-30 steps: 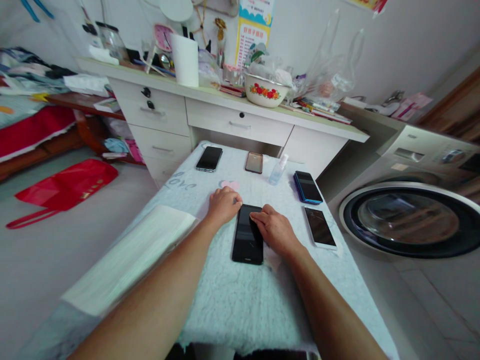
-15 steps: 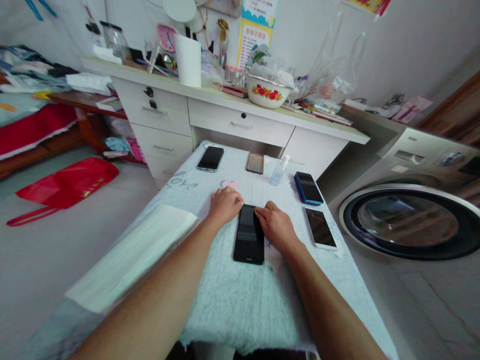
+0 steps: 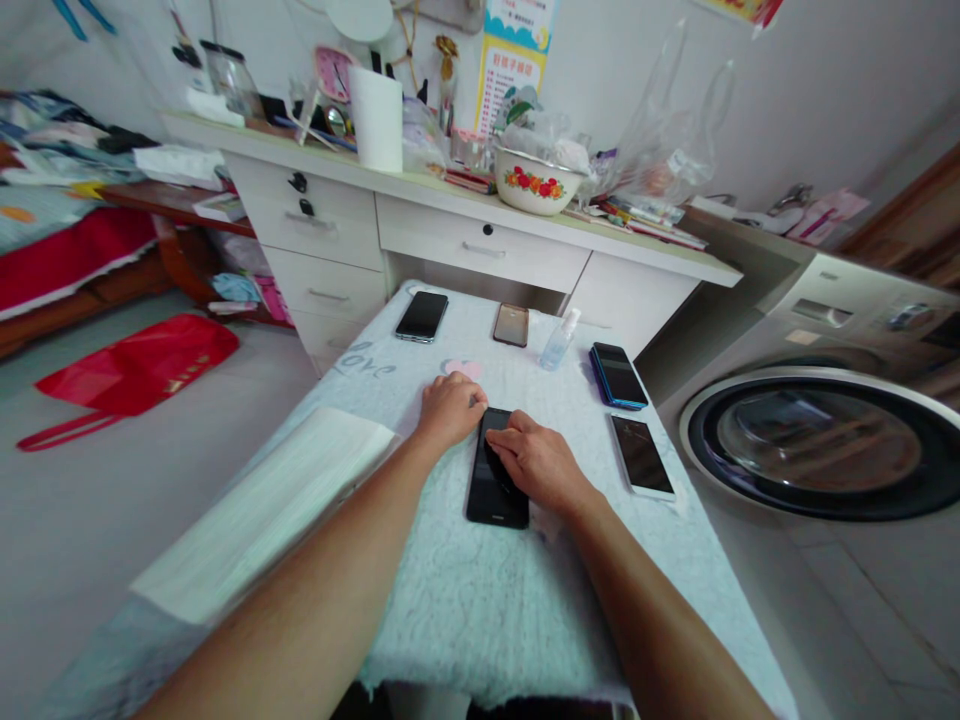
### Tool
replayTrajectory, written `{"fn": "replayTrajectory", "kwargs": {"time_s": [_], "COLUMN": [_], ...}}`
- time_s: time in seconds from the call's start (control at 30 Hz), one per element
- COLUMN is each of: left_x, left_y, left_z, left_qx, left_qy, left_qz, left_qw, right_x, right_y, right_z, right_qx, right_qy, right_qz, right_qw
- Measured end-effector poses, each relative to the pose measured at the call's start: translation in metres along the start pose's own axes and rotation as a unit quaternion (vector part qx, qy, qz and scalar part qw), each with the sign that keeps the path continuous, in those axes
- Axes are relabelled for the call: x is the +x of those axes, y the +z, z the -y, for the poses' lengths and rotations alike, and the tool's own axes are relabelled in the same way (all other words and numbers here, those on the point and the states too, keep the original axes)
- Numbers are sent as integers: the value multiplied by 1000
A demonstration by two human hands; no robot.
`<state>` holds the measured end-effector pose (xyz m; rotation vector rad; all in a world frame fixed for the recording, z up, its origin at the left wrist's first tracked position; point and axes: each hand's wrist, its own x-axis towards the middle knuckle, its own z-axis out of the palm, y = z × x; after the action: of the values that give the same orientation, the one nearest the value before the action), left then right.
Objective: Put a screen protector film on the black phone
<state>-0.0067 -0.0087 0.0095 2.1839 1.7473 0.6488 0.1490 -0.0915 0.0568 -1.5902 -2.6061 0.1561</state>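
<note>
At the middle of the cloth-covered bench [image 3: 465, 620], I have the black phone [image 3: 496, 490] lying flat, screen up, its long side running roughly toward 12 o'clock. Taking it as the centre of my dial, my left hand [image 3: 452, 410] sits at its 11 o'clock corner, thumb and fingertips drawn together; from my camera I can't tell whether anything is pinched there. My right hand [image 3: 534, 462] comes in from 4 o'clock with its fingers bunched over the upper part of the screen. I can't tell whether it grasps something beneath those fingertips.

Farther out on the bench, I see a silver-edged phone [image 3: 421, 317] at 11 o'clock, a brownish phone case [image 3: 511, 325] at 12, and an upright clear spray bottle [image 3: 557, 345] at 1. A blue-edged phone [image 3: 619, 377] lies at 2 o'clock, with a white-framed phone [image 3: 643, 457] near it at 3. Toward 9 o'clock, a long white bundle [image 3: 270, 510] lies beside my left forearm.

Beyond the bench, a flowered bowl [image 3: 534, 185] stands on the drawer cabinet [image 3: 480, 240] at 12, a washing machine [image 3: 780, 300] fills 3 o'clock, and a red bag [image 3: 150, 365] lies on the floor between 9 and 10.
</note>
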Motion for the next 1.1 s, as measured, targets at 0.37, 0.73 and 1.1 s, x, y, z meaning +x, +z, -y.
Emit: {"fn": "replayTrajectory", "kwargs": {"time_s": [0.37,0.73,1.1], "left_x": [0,0,0], "left_y": [0,0,-1], "left_z": [1,0,0], "left_qx": [-2,5,4], "left_qy": [0,6,4], "left_qz": [1,-4,4], "left_qw": [1000,1000,1000], "right_x": [0,6,8], "right_y": [1,5,7], "right_z": [5,-2,-18], "right_qx": [17,3,-37], "right_qy": [-44,30,119], "right_qz": [9,-8,-41], "right_qw": [999,1000,991]}}
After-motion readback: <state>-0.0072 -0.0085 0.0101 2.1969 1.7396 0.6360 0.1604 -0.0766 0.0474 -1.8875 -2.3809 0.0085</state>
